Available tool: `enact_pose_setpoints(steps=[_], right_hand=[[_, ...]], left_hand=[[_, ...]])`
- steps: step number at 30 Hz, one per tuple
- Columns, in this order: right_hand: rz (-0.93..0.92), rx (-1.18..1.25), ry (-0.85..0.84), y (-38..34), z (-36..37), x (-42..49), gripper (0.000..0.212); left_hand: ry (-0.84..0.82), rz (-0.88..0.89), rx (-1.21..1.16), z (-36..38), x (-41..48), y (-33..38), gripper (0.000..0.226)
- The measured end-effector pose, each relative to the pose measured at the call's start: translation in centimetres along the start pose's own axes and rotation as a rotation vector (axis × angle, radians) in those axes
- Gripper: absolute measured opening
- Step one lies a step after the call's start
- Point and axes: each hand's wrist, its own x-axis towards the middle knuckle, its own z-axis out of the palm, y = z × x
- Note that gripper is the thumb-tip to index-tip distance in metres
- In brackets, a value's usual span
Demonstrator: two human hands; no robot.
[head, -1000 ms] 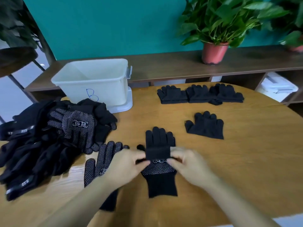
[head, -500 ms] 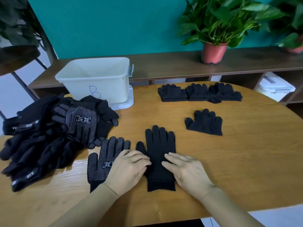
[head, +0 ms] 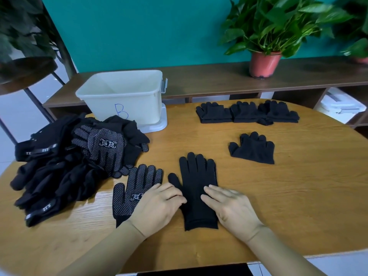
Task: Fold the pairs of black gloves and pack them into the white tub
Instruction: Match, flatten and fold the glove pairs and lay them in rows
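A plain black glove [head: 196, 182] lies flat on the wooden table [head: 298, 196], fingers pointing away from me. My left hand [head: 159, 206] rests on its left edge with relaxed fingers, and my right hand [head: 231, 208] presses its right side with straight fingers. A dotted black glove [head: 133, 188] lies palm up just left, partly under my left hand. A folded pair [head: 253, 149] sits further right. A row of folded pairs [head: 247, 114] lies at the back. The white tub [head: 123, 96], marked B, stands at the back left.
A big heap of unfolded black gloves [head: 65, 162] covers the table's left side. Behind the table runs a brown shelf [head: 219, 78] with a potted plant [head: 264, 62]. A white lid [head: 157, 124] lies under the tub.
A second ago both hands pinched the glove's folded-over cuff at its middle. The glove now lies unfolded and flat, plain side up, with both hands laid on its sides.
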Motion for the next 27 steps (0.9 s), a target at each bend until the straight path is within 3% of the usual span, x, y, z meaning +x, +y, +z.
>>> enact_pose_setpoints(steps=[4,11,16,27], right_hand=[[-0.048,-0.031,0.069,0.3,0.3,-0.3,0.033],[-0.079,-0.037,0.074,0.0,-0.3,-0.9,0.042],[-0.121,-0.047,0.073,-0.4,-0.6,-0.8,0.032],[-0.059,-0.009,-0.001,-0.1,-0.9,-1.0,0.032]], left_hand=[[-0.021,-0.006,-0.011,-0.1,0.1,-0.1,0.018],[-0.031,-0.054,-0.048,-0.2,0.1,0.1,0.022],[-0.044,-0.094,-0.083,-0.4,0.1,0.6,0.024],[-0.129,0.074,-0.083,-0.6,0.3,0.0,0.022]])
